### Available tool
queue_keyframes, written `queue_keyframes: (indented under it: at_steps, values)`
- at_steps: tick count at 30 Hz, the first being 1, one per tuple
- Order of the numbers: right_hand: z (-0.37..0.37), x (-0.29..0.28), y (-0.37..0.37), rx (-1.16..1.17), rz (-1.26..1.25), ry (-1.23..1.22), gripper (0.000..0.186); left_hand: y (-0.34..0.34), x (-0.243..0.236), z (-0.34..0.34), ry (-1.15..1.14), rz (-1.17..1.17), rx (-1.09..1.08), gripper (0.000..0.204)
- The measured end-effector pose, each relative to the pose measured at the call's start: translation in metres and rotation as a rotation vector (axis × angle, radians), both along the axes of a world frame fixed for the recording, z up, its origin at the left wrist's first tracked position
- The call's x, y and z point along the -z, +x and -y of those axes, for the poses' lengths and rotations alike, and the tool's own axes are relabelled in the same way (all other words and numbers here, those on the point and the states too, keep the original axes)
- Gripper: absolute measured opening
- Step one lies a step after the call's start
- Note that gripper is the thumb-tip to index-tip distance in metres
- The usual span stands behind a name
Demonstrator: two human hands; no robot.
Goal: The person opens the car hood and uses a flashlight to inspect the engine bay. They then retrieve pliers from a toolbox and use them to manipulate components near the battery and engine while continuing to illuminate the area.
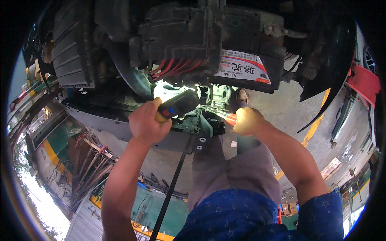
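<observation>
My left hand (148, 123) is wrapped round a black and yellow work light (179, 105) with a row of small blue lamps on its side. Its bright beam falls into the open front of a vehicle, whitening the parts there. In my right hand (250, 121) are pliers with red handles (230, 118); their metal jaws reach left toward a black bracket (198, 122) in the lit gap. What the jaws touch, if anything, I cannot make out. Just above the hands, red wires (172, 69) run beside a black battery (270, 83) with a white and red label.
A long dark rod (172, 190) slants down from the grey bumper panel (110, 125). Scrap and bars (93, 162) lie at the left. A red part (364, 83) is at the far right, with cardboard boxes (289, 209) at the lower right.
</observation>
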State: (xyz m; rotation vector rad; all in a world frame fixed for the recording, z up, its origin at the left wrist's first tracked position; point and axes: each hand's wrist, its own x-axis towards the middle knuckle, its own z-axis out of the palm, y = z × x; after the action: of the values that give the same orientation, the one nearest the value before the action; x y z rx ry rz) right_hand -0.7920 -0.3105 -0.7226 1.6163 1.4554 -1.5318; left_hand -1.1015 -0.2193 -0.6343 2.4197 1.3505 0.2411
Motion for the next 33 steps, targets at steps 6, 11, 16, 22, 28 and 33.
queue_keyframes:
  at_steps: [6, 11, 16, 22, 28, 33]
  values:
    - [-0.003, 0.003, 0.006, -0.069, -0.034, -0.053, 0.030, 0.002, 0.001, -0.002, -0.007, 0.011, 0.022, 0.051]
    - [0.007, 0.018, 0.009, -0.055, -0.059, 0.007, 0.028, -0.003, 0.003, 0.000, -0.009, 0.012, 0.011, 0.052]
    - [0.015, 0.028, 0.015, -0.016, -0.097, 0.070, 0.027, -0.006, 0.003, 0.000, -0.038, 0.014, 0.019, 0.054]
    - [0.015, 0.043, 0.023, -0.023, -0.153, 0.087, 0.026, -0.006, 0.004, 0.000, -0.020, 0.042, 0.023, 0.052]
    - [0.011, 0.047, 0.025, -0.051, -0.162, 0.062, 0.029, -0.007, 0.004, 0.001, -0.040, 0.018, 0.009, 0.051]
    - [0.015, 0.033, 0.017, 0.007, -0.121, 0.043, 0.028, -0.005, 0.002, 0.001, -0.067, 0.018, -0.007, 0.051]
